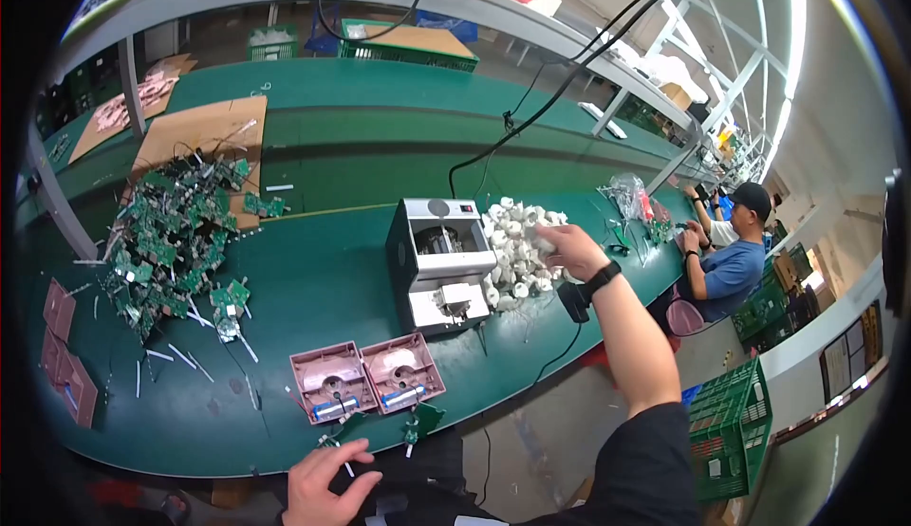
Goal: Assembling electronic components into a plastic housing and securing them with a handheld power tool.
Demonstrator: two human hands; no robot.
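Note:
My right hand (573, 251) reaches over a pile of small white rounded parts (513, 251), its index finger stretched out and its fingertips at the pile's right side. I see nothing clearly gripped in it. At the front table edge my left hand (325, 488) is open, thumb and fingers apart. Just beyond it lie two pink plastic housings (405, 372), side by side with their hollow sides up, each with a blue cylindrical cell (337, 406) inside. A green circuit board (426, 419) hangs on wires at the housings' near edge. Left of the pile stands a grey-and-black benchtop machine (439, 265).
A heap of wired green circuit boards (176, 241) covers the table's left, partly on cardboard (204, 128). More pink housings (68, 374) sit at the far left edge. A black cable (560, 85) hangs over the table. At right a co-worker (735, 251) sits near a green crate (731, 431).

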